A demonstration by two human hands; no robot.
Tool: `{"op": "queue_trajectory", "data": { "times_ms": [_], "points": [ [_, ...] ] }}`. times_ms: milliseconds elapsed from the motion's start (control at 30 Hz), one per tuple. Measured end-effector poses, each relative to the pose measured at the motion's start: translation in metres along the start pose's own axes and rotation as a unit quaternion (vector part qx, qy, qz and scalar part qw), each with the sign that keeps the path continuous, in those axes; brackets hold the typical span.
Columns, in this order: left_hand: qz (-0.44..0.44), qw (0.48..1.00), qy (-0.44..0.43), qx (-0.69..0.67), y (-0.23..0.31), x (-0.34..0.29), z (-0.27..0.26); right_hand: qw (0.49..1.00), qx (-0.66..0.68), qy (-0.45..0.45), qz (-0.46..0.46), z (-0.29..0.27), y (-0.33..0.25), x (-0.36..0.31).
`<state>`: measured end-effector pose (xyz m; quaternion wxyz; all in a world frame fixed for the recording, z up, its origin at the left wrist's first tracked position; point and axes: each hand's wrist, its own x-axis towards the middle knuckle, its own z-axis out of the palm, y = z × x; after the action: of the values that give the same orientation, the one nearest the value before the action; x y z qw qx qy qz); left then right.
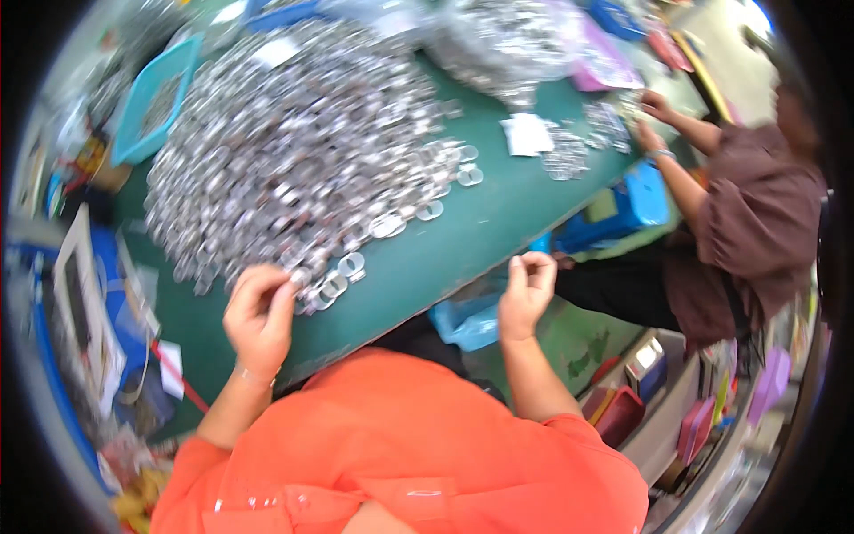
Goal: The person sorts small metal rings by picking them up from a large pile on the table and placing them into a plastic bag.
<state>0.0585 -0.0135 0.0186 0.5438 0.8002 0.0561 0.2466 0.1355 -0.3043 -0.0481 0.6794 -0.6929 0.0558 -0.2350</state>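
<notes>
A large heap of small shiny metal rings point(294, 151) spreads over the green table point(463, 231). At its near edge is my left hand point(258, 316), thumb and fingers drawn together in a pinch; what they hold, if anything, cannot be made out. Several loose oval rings point(334, 283) lie just right of those fingertips. My right hand point(527, 298) is raised by the table's front edge, thumb and fingertips pressed together. Blur hides whatever may be between them. Below and left of that hand hangs a light blue plastic bag point(469, 322).
A person in a brown top point(756, 205) sits at right, hands over smaller ring piles point(566, 151). White paper point(527, 135), a teal tray point(160, 102) and a clear bag of metal parts point(507, 44) lie on the table. A blue bin point(623, 209) stands by its edge.
</notes>
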Motion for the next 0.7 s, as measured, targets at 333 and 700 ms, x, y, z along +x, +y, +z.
{"op": "queue_trajectory", "data": {
  "times_ms": [333,700],
  "points": [
    [-0.032,0.996,-0.070,-0.041,0.003,-0.006,-0.008,0.820,-0.209,-0.437,-0.304,0.111,-0.039,-0.034],
    [-0.058,0.992,-0.109,-0.012,0.001,-0.007,0.003,0.845,-0.165,-0.423,-0.283,0.097,-0.040,-0.027]
  ]
}}
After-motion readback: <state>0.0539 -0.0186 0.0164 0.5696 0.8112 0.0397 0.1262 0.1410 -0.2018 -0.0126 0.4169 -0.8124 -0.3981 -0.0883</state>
